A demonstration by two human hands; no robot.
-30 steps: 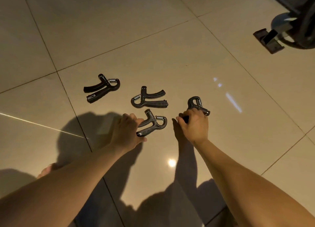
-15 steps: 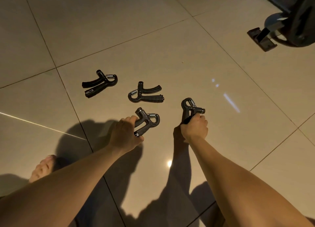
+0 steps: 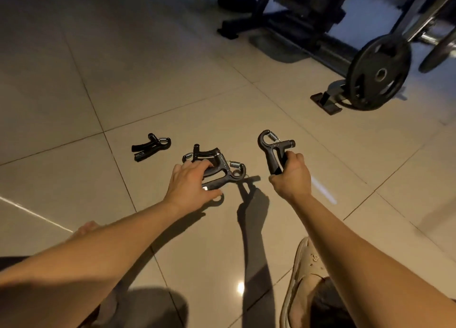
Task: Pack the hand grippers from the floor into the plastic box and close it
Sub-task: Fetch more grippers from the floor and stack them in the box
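Both hands have lifted black, spring-loaded hand grippers.

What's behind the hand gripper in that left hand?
Another hand gripper lies on the floor behind the one in the left hand; its lower handle is covered.

Beyond our left fingers lies one hand gripper on the floor; another lies farther left. Between our left and right fingers, nothing touches.
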